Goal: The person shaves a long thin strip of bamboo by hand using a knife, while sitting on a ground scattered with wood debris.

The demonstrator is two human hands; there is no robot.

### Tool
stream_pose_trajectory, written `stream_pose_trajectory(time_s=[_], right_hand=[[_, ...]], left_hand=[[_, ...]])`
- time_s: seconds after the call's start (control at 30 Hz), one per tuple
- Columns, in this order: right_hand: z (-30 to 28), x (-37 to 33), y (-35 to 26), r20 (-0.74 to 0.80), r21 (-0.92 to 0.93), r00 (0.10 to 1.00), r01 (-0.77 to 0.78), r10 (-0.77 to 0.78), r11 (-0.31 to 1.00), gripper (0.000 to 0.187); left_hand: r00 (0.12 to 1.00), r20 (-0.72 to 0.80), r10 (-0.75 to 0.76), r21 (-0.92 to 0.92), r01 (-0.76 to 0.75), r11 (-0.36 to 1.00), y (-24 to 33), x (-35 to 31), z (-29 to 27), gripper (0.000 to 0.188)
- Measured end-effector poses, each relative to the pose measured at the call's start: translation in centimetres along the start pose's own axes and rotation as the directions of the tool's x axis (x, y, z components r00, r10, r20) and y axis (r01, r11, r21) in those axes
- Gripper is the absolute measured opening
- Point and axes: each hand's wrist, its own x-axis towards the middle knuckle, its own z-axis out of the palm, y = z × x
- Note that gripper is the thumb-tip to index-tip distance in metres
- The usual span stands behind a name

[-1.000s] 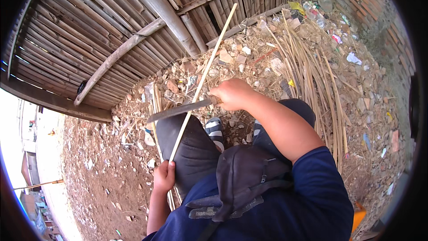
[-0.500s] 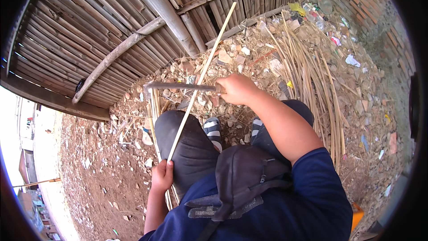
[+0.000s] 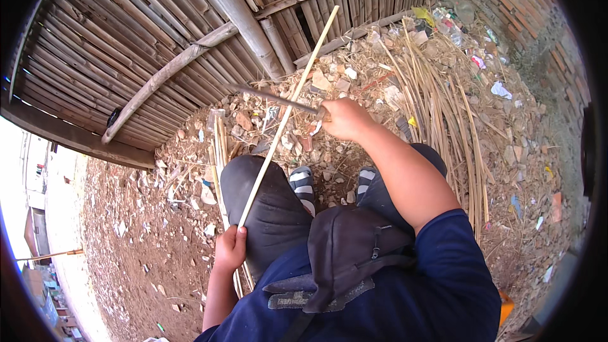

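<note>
1. The person sits low on the ground (image 3: 126, 240), knees up, with a long pale bamboo strip (image 3: 288, 111) running from the left knee up and away toward the bamboo wall (image 3: 114, 44).
2. The left hand (image 3: 230, 247) is closed round the strip's near end, just beside the left knee (image 3: 266, 196). The grip looks firm, fingers wrapped fully over it.
3. The right hand (image 3: 345, 119) is closed on the handle of a long dark blade (image 3: 269, 96), held out over the feet. The blade lies across the strip roughly at its middle; whether the edge is touching the strip or just above it I cannot tell.
4. The two hands are well apart, one at the strip's near end, the other out past the knees.
5. The strip looks light, thin and stiff along its length, though I'd judge it springy enough to bend and whip if held only at one end. Its edges are likely sharp and splintery, so the safest hold is a full wrap near the end, as the left hand has it, with the knee as a rest.
6. The blade looks the heavier thing; its handle is the only sensible place to hold it.
7. To the right on the ground lies a pile of bamboo strips (image 3: 443, 107) amid rubble (image 3: 329, 79) and scraps. A few more strips lie beside the left knee, toward the wall.
8. Striped sandals (image 3: 304, 183) show between the knees, and a dark bag (image 3: 354, 247) hangs at the person's front.
</note>
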Motion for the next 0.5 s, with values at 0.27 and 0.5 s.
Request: stream_pose_trajectory(time_s=[0.27, 0.5], right_hand=[[0.5, 0.2, -1.0, 0.165, 0.017, 0.973, 0.162, -0.163, 0.987, 0.017], [0.5, 1.1, 1.4, -0.058, 0.047, 0.997, 0.053, -0.051, 0.997, 0.024]], left_hand=[[1.000, -0.010, 0.017, 0.015, -0.016, 1.000, -0.3, -0.3, 0.0, 0.043], [1.000, 0.021, -0.019, -0.006, 0.019, 1.000, 0.0, 0.0, -0.1, 0.044]])
